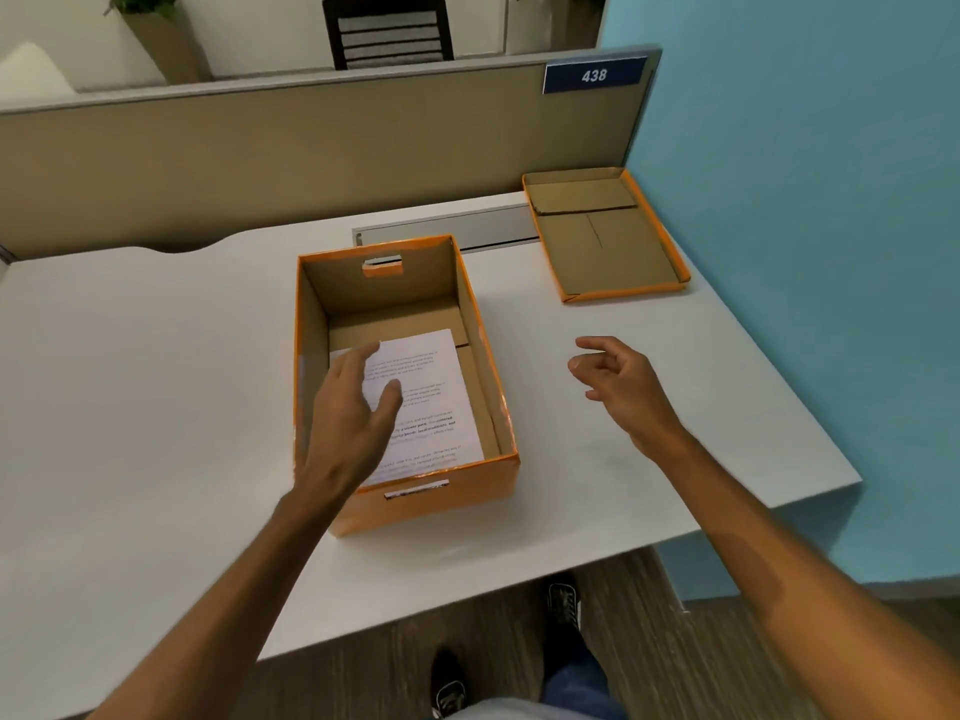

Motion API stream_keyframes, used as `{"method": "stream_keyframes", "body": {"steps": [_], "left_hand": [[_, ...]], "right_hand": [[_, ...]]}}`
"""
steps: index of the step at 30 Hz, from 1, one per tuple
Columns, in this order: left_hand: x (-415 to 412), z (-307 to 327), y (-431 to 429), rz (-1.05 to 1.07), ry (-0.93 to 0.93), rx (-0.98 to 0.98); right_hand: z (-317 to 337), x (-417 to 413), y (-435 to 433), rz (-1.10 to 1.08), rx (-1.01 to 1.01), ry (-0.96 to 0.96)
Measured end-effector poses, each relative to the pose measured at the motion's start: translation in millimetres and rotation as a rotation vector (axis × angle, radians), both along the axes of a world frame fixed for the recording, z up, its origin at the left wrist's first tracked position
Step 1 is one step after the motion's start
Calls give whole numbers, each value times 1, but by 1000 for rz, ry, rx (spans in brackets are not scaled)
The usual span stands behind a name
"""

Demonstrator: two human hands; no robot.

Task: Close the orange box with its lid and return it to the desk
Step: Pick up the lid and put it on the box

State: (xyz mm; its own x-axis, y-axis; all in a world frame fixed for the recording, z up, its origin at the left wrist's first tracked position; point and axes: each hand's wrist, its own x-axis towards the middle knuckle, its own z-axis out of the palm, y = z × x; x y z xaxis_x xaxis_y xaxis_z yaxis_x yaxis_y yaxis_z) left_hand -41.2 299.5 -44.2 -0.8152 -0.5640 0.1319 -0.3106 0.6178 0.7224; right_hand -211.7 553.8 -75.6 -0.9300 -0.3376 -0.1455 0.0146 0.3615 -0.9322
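Note:
An orange box (447, 493) stands open in the middle of the white desk (130, 381), with a printed sheet of paper (431, 402) lying inside. Its orange lid (605, 236) lies upside down at the desk's far right corner, apart from the box. My left hand (348, 428) hovers over the box's near left rim, fingers apart, holding nothing. To the right of the box, my right hand (623, 381) is held above the bare desk with fingers spread and empty, short of the lid.
A beige partition (260, 148) with a blue "438" sign (595, 75) runs along the back of the desk. A blue wall (805, 200) closes the right side. A grey cable tray cover (452, 228) sits behind the box. My shoes (563, 600) show below the desk edge.

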Motion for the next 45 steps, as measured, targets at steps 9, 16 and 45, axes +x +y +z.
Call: {"method": "stream_keyframes", "body": {"steps": [9,16,45], "left_hand": [[-114,15,58,-60,91,63],[-216,9,93,-19,19,238],[-433,-101,108,270,-377,924]], "right_hand": [[1,-102,31,62,121,148],[-21,-188,40,112,158,195],[-93,-316,31,338,571,456]]}}
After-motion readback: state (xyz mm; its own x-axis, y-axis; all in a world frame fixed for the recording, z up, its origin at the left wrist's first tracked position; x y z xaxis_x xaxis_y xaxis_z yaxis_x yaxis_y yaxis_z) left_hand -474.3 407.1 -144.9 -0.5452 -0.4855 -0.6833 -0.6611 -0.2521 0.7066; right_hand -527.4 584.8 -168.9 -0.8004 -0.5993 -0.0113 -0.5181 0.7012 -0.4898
